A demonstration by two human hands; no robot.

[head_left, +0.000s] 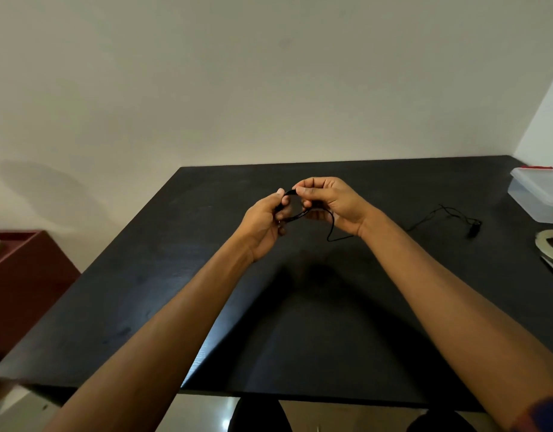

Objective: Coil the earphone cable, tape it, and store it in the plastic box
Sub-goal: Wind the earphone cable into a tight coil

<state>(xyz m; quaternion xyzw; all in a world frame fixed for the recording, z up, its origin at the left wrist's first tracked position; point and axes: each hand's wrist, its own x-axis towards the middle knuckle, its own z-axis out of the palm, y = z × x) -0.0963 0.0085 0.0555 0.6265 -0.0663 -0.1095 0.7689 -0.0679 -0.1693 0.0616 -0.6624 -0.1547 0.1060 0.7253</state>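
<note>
both hands are up over the middle of the black table [175, 275], a bit toward the far side. the left hand [266, 222] has its fingers curled round the left side of a small loop of the black earphone cable [295, 216], with the thumb pressed on top of it. the right hand [331, 204] pinches the right side of the same loop, thumb and forefinger pressed together on the top strand and the other fingers curled in underneath. so the loop sits between the two hands, held up off the table top.

from under the right hand a strand drops down, bends and goes out of sight behind the right forearm. on the right of that arm more of the black cable lies loose on the table and wiggles out to the earbud end [473, 228], well right of the hands.

the clear plastic box [537, 194] is at the far right edge of the table. it has red clips and its lid looks on, and it's partly cut off by the frame. just nearer than it a roll of clear tape [549, 244] lies flat, also cropped. off the table on the left is a red-brown cabinet [26, 275], standing lower than the table top. plain pale wall [269, 73] behind everything.
</note>
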